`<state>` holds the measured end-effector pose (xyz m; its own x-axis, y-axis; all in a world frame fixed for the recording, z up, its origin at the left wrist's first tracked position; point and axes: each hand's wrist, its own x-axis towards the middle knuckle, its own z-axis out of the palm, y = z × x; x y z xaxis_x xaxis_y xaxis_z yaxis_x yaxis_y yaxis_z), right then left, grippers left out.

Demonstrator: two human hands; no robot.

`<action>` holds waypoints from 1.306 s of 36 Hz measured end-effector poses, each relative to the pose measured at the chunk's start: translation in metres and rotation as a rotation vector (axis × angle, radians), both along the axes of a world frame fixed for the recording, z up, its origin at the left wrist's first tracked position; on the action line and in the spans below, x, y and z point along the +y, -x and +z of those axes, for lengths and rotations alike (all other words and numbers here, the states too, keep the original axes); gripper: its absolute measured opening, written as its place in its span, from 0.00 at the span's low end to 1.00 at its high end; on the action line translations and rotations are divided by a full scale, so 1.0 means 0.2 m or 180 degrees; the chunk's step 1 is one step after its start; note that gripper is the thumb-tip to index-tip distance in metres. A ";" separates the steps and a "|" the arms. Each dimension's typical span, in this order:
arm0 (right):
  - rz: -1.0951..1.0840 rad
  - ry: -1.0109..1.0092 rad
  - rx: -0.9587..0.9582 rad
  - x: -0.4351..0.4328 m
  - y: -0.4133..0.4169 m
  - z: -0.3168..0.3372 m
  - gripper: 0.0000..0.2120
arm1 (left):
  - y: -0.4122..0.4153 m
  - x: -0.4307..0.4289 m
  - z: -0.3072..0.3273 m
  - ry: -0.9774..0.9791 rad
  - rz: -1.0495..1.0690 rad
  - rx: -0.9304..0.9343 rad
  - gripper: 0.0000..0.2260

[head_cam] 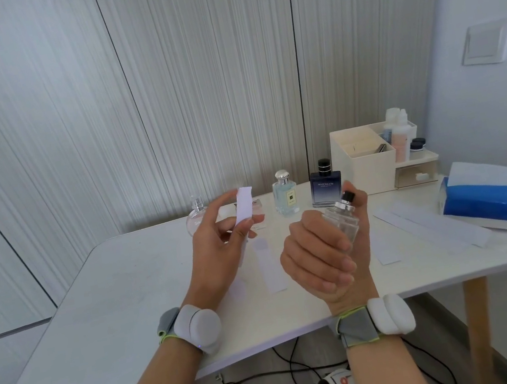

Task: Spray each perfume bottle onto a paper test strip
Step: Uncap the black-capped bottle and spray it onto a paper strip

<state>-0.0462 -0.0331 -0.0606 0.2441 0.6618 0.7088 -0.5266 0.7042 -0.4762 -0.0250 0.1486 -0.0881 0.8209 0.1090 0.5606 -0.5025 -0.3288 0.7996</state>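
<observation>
My right hand (319, 248) grips a clear glass perfume bottle (343, 220) with a black spray top, tilted toward the left. My left hand (217, 242) pinches a white paper test strip (244, 207) upright, a short way left of the nozzle. At the table's back stand a round pink bottle (196, 219), a pale blue bottle with a silver cap (285, 194) and a dark blue bottle (325, 186). Another bottle behind the strip is mostly hidden. Used strips (270, 266) lie flat on the table between my hands.
A cream organiser (365, 162) with small containers stands at the back right. A blue tissue pack (497, 199) lies on the right, with more paper strips (430, 221) beside it. The white table (112, 301) has a front edge near my wrists. Cables run on the floor below.
</observation>
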 end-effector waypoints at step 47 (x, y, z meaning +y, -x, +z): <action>-0.4135 0.2239 0.0481 0.11 0.07 0.13 0.30 | 0.04 -0.02 0.03 -0.0116 0.0003 0.0284 0.10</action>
